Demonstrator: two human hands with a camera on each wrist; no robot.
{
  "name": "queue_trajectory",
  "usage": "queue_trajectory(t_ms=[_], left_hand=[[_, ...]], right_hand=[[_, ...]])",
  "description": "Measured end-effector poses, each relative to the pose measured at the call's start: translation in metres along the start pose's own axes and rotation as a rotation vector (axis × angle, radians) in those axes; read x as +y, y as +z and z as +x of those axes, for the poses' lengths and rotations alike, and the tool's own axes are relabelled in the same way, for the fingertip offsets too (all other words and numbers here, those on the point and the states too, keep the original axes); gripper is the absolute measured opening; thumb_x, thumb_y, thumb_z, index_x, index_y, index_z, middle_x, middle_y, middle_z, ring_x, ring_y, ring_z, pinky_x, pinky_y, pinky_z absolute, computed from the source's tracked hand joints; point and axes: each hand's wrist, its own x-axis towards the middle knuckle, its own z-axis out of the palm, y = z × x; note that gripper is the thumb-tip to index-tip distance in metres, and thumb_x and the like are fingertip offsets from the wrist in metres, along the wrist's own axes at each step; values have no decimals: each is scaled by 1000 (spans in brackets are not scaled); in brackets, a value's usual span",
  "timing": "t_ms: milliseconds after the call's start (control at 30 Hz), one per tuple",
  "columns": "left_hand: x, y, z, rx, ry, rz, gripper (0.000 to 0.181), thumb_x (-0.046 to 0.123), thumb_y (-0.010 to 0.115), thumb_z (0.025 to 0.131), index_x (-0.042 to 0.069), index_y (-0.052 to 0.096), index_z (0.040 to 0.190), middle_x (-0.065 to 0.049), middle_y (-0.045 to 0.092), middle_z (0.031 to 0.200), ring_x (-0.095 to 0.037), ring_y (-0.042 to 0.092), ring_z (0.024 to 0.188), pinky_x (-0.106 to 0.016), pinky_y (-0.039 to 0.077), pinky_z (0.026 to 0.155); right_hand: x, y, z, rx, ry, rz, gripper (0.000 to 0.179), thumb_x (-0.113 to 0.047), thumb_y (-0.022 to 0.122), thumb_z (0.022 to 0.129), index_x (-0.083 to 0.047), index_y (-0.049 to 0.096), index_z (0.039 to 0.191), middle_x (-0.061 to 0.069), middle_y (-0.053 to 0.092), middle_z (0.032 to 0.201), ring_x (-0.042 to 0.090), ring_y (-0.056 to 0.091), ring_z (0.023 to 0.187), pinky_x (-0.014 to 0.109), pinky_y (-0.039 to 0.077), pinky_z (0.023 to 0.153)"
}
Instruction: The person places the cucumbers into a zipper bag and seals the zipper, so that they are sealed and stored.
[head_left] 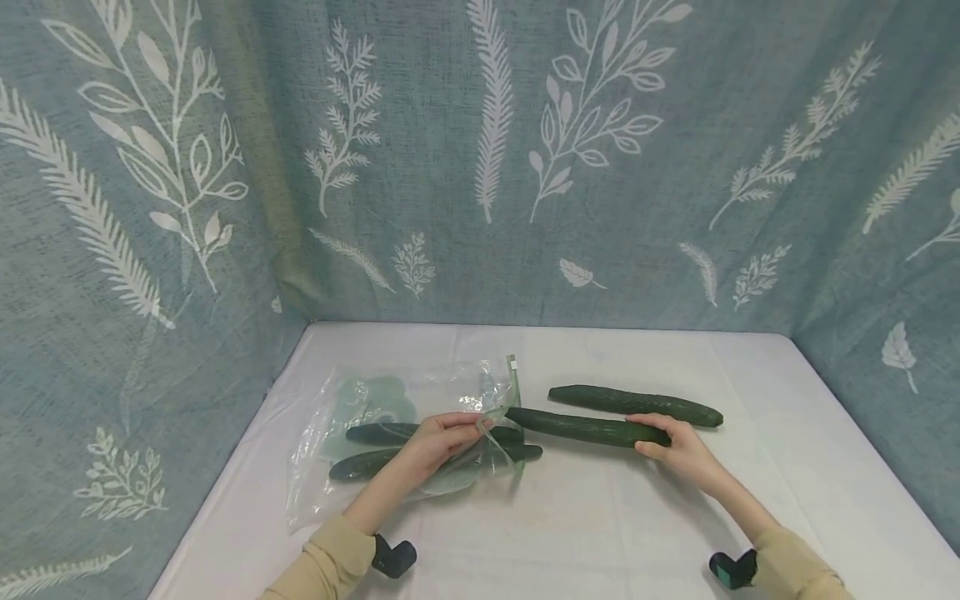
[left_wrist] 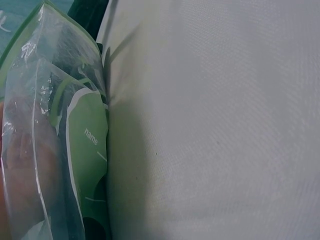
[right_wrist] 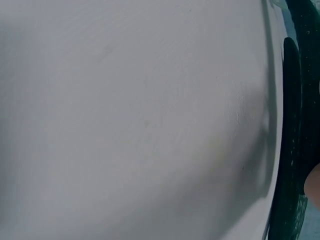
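Observation:
My left hand [head_left: 442, 442] pinches the rim of a clear zip bag [head_left: 307, 492] with green edging at its mouth. Inside the bag lie two cucumbers, a front one [head_left: 356, 467] and a back one [head_left: 367, 433], partly covered by my hand. In the left wrist view a green label [left_wrist: 90, 145] reading "name" shows on the bag. My right hand [head_left: 682, 450] grips a dark green cucumber [head_left: 577, 426] near its right end, its left tip right at the bag's mouth. Behind it another cucumber [head_left: 637, 402] rests on the table.
A white cloth covers the table [head_left: 585, 517]. Blue-green curtains [head_left: 450, 167] with white leaf prints stand behind and at both sides. Dark devices sit by both wrists, one at the left [head_left: 393, 557] and one at the right [head_left: 732, 570].

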Motion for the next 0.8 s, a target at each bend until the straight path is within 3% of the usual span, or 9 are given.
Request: queue_trajectory(t_ms=[467,800], left_hand=[[1,-1,-1,-19,3,-33,32,-4,58,89,-8,58,121,-3,71,109,-2,66,97,-18,52,90],[2,0,-1,-23,1,-19,39,-3,56,89,-16,49,125,-4,71,109,-3,66,97,-20,53,91]], right_hand=[[-5,18,13,-10,-34,18,42,-19,68,87,-6,60,126,21,57,131,45,47,124,62,38,101],[-15,30,24,-2,-55,26,41,-16,68,86,-5,60,125,22,58,129,45,47,124,63,38,101]])
